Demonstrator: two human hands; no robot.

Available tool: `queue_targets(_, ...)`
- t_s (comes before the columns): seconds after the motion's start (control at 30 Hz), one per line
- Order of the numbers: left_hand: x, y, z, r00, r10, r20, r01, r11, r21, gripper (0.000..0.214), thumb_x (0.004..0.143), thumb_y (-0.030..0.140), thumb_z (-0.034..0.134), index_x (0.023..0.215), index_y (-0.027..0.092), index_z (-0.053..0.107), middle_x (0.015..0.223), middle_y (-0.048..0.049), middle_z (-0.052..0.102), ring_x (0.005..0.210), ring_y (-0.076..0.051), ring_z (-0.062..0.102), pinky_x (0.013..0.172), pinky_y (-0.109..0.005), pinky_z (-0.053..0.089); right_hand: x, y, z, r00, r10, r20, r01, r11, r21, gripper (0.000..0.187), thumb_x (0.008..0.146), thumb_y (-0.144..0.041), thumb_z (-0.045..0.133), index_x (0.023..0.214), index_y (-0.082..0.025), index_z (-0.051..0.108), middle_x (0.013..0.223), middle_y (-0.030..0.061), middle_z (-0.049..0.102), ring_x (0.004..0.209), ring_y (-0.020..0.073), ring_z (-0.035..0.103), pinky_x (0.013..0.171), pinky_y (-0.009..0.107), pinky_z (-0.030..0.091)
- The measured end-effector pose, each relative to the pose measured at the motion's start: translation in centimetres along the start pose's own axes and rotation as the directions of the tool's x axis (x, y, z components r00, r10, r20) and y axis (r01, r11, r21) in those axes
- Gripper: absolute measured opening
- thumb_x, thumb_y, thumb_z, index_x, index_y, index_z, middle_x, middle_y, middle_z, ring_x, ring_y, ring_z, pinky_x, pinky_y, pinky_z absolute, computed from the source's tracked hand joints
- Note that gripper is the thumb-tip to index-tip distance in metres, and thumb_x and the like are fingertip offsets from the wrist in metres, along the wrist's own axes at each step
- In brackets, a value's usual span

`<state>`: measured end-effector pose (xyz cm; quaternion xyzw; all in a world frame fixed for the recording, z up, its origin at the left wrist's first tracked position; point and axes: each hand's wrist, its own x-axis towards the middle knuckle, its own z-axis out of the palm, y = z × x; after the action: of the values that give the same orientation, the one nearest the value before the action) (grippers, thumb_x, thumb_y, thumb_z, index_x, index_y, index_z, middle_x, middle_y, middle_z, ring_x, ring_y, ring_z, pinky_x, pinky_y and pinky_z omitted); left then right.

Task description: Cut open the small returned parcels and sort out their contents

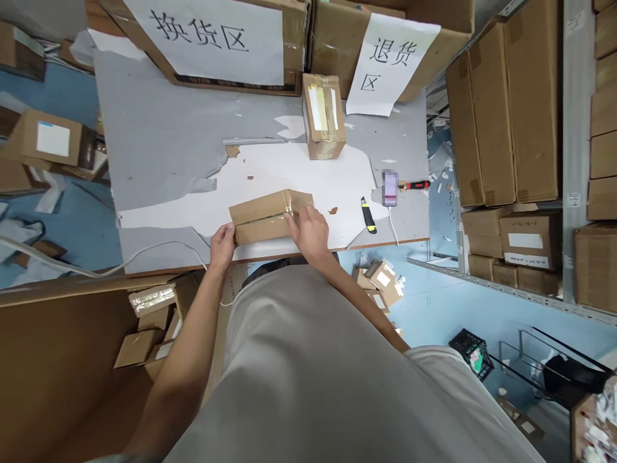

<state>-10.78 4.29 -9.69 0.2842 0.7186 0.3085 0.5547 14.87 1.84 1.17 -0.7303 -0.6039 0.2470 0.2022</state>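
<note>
Taped cardboard box (265, 215) lies at the desk's (159, 148) near edge, long axis crosswise. Left hand (222, 245) grips its left end, right hand (310, 233) closes over the right end — both equally near.

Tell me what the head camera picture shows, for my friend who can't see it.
A person's left hand grips the end of a flat brown taped cardboard box, and the right hand rests on its top, on a grey-and-white table. Farther back sits a smaller taped cardboard box; to the right lie a yellow-and-black utility knife and a phone.
</note>
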Motion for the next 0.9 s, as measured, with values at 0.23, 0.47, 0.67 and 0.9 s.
queue_targets(0.23, 0.4, 0.0, -0.7, 0.999, 0.046, -0.026, -0.044, 0.997, 0.067, 0.058, 0.088, 0.082, 0.073, 0.097, 0.025, 0.066, 0.088, -0.0003, 0.067, 0.086, -0.021, 0.066, 0.080, -0.033, 0.064, -0.2, -2.6, 0.2, 0.993, -0.103, 0.062, 0.109, 0.988, -0.107, 0.053, 0.126, -0.063, 0.048, 0.114, -0.022, 0.079, 0.119, 0.0183, 0.078, 0.120, 0.0370, 0.074, 0.114, 0.052, 0.060)
queue_targets(0.47, -0.5, 0.8, 1.6, 0.987, 0.161, 0.024, -0.163, 0.981, 0.107, 0.053, 0.085, 0.075, 0.076, 0.096, 0.024, 0.068, 0.084, -0.0018, 0.068, 0.084, -0.023, 0.067, 0.084, -0.036, 0.064, 0.6, 5.1, -1.0, 0.998, 0.052, -0.041, -0.046, 0.987, 0.153, 0.038, 0.124, -0.055, 0.061, 0.114, -0.023, 0.080, 0.122, 0.0148, 0.079, 0.119, 0.0320, 0.077, 0.119, 0.048, 0.060)
queue_targets(0.67, -1.9, 2.3, 5.0, 0.960, 0.260, 0.103, -0.274, 0.948, 0.159, 0.053, 0.089, 0.070, 0.078, 0.107, 0.020, 0.076, 0.109, -0.0135, 0.084, 0.106, -0.030, 0.081, 0.104, -0.044, 0.067, 1.3, 11.9, -2.0, 0.949, 0.314, 0.025, -0.288, 0.834, 0.471, 0.054, 0.105, -0.078, 0.075, 0.097, -0.025, 0.076, 0.110, 0.0114, 0.086, 0.109, 0.0292, 0.083, 0.108, 0.043, 0.068)
queue_targets(0.9, -4.7, 1.4, 4.3, 0.958, 0.262, 0.118, -0.278, 0.949, 0.145, 0.068, 0.085, 0.082, 0.078, 0.116, 0.021, 0.075, 0.125, -0.0183, 0.086, 0.123, -0.037, 0.082, 0.115, -0.052, 0.066, -2.7, 12.8, -1.2, 0.927, 0.373, 0.039, -0.332, 0.769, 0.546, 0.050, 0.096, -0.075, 0.079, 0.100, -0.026, 0.075, 0.113, 0.0125, 0.088, 0.113, 0.0307, 0.087, 0.111, 0.047, 0.070)
